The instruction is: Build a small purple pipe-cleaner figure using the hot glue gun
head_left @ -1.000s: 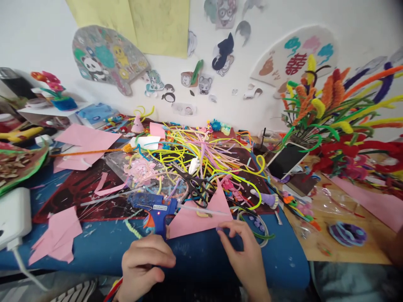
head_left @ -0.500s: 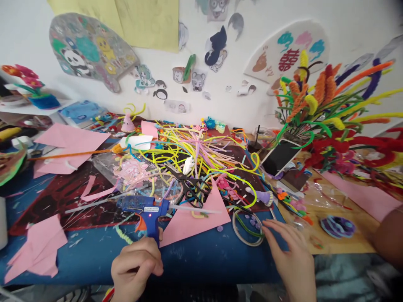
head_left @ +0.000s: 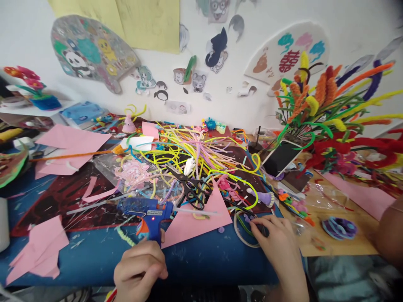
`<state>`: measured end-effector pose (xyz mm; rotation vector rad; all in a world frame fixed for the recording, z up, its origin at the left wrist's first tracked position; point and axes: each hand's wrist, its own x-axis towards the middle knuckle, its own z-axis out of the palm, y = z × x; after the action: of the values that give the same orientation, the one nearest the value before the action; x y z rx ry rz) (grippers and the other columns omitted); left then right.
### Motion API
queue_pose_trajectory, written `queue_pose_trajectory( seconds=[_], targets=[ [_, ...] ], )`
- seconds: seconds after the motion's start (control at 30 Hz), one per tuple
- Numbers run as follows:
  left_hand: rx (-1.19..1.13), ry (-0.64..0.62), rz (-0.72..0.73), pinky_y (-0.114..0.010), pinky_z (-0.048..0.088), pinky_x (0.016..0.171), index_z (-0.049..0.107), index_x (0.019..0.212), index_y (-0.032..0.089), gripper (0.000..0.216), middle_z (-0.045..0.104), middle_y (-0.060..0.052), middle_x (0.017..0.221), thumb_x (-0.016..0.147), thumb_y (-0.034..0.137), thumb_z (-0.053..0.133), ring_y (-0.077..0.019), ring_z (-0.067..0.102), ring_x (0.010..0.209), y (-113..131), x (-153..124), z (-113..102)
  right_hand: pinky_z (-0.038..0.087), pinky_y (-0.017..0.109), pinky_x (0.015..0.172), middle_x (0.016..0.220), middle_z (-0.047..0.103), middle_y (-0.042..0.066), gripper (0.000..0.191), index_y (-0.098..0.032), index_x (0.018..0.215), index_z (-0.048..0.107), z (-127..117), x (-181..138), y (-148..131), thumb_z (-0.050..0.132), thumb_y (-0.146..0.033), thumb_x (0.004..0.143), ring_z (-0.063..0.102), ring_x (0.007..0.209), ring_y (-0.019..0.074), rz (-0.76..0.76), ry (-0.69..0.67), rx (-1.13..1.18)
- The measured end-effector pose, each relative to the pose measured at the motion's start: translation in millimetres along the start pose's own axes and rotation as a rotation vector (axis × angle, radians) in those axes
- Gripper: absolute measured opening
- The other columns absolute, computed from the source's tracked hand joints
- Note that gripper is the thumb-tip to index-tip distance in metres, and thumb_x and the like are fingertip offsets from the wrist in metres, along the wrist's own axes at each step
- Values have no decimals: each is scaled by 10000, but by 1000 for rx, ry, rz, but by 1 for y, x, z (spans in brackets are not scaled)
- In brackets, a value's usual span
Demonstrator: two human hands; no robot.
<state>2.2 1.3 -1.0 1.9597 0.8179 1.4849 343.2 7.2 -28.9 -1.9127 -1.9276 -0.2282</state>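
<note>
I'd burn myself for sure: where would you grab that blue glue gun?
By the handle of the blue glue gun, from the table's near edge. The handle points down toward the left hand just below it; the barrel lies sideways, nozzle pointing left.

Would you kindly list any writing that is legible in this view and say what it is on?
"囍", in red: on the white fan-shaped paper on the wall.
White label on the blue glue gun: printed, too small to read.
Panda fan and wall stickers: only drawings can be made out.
</note>
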Motion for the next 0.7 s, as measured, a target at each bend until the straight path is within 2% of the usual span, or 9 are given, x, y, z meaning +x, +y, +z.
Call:
queue_pose_trajectory(
  seconds=[0.17,0.43,0.6,0.7],
  targets=[
    [9,-5,10,-308,558,727,626,634,188,409,622,19,525,1002,256,462,-102,584,461,0,2,1,387,384,721,803,696,87,488,-211,860,756,1,1,-2,456,-586,942,521,780,262,11,-32,-35],
    [22,-14,10,-300,561,755,632,623,185,411,630,17,526,996,255,472,-102,590,464,1,3,1,351,384,682,750,702,82,444,-228,737,726,-3,5,-8,466,-520,948,513,760,270,34,11,-58],
    [24,-40,17,-217,506,551,664,690,182,336,652,7,567,979,244,506,-103,617,505,-1,2,0,379,393,724,771,709,70,374,-232,752,713,-14,1,-5,521,-507,918,508,766,269,46,68,26],
    [26,-50,15,-217,525,558,688,729,183,269,679,1,601,956,221,549,-113,641,526,0,4,1,402,391,743,768,706,58,288,-240,755,709,-21,2,-15,579,-458,892,520,766,256,22,95,128]
  ],
)
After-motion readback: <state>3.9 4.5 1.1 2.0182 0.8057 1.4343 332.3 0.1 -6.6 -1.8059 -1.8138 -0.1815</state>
